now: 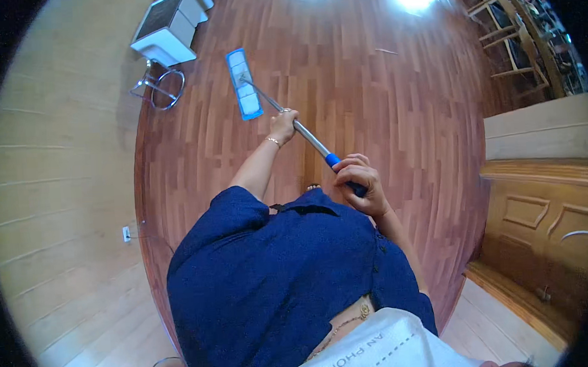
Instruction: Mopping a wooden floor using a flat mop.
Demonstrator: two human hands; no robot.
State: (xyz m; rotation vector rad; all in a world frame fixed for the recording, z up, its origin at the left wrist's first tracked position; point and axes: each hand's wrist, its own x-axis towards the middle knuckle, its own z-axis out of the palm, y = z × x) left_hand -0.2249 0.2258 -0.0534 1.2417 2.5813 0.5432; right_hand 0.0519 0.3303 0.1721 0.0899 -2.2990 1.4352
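A flat floor mop with a blue and white rectangular head (244, 84) lies against the wooden floor, ahead and a little to the left. Its metal pole (313, 139) slants back toward my body and ends in a blue grip (333, 161). Partway along the pole, my left hand (283, 126) is wrapped round the metal. Closer to my body, my right hand (360, 183) curls round the dark top end of the handle, beside the blue grip. The palm sides of both hands are hidden.
A white cabinet (166, 32) and a round chrome stand (167, 88) are by the left wall. A cable runs from a wall socket (126, 234). Wooden chairs (509, 39) line the far right, with a carved wooden panel (542, 230) nearer. A thin stick-like scrap (386, 51) lies ahead.
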